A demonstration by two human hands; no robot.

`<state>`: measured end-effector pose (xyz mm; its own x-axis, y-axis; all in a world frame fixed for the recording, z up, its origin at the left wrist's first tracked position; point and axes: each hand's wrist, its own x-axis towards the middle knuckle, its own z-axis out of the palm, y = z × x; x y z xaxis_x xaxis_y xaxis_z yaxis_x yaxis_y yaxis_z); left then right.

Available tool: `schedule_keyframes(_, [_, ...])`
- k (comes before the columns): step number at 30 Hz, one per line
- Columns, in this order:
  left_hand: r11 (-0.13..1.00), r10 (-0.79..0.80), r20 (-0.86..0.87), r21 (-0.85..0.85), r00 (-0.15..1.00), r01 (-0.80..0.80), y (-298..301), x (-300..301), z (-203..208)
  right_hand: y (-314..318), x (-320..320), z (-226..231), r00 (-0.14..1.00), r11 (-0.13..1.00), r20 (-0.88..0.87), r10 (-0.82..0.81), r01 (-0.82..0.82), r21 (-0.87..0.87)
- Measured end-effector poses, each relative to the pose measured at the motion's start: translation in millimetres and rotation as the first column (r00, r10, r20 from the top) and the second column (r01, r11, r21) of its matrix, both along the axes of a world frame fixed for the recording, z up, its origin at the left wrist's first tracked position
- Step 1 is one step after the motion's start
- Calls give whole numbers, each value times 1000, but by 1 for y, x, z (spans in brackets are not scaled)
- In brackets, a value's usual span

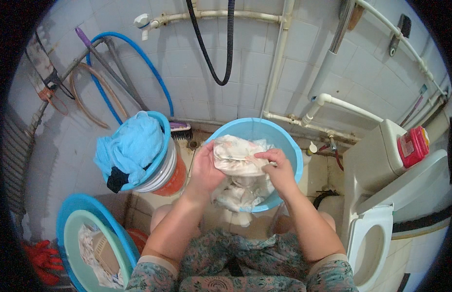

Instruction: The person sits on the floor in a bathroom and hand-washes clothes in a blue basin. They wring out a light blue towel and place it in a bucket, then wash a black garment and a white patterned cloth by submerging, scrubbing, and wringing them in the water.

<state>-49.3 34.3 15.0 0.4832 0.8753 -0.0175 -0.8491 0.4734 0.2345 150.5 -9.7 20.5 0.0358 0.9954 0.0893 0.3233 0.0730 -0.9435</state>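
A pale cloth garment with a faint floral print (238, 158) is stretched between my hands above a light blue basin (298, 168). My left hand (205, 168) grips its left side, with the fingers partly hidden behind it. The right edge is pinched by my right hand (278, 169), between thumb and fingers. Below, more whitish fabric (243, 194) lies bunched in the basin, and a corner of it hangs over the near rim. Whether that fabric joins the piece I hold, I cannot tell.
To the left, bright blue cloth (133, 143) fills a basin on an orange-and-white bucket (170, 175). Nested blue and green basins (72, 219) hold clothes and a beige basket. A scrubbing brush (181, 130) lies by the wall. At right stands a toilet (355, 228) with a red container (412, 147).
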Motion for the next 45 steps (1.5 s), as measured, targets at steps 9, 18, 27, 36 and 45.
schedule_keyframes(9, [981, -134, -158, 118, 978, 154, -14, 15, 17, -3, -6, 1, 943, 977, 329, 53, -117, 176])
schedule_keyframes(18, [745, 649, -731, 667, 213, 18, -10, 20, 10, 0, 10, 29, 256, 868, -943, -214, -394, -304])
schedule_keyframes(27, [208, 978, -174, 824, -115, 526, -32, 31, 31, -5, 2, 41, 500, 884, -853, -150, -319, -343])
schedule_keyframes(36, [125, 991, -69, 747, -111, 653, -31, 32, 27, -5, 3, 28, 616, 935, -788, -6, -276, -223])
schedule_keyframes(45, [272, 962, -234, 773, -142, 573, -12, 14, 22, -2, 6, 29, 724, 924, -677, -134, -156, -350])
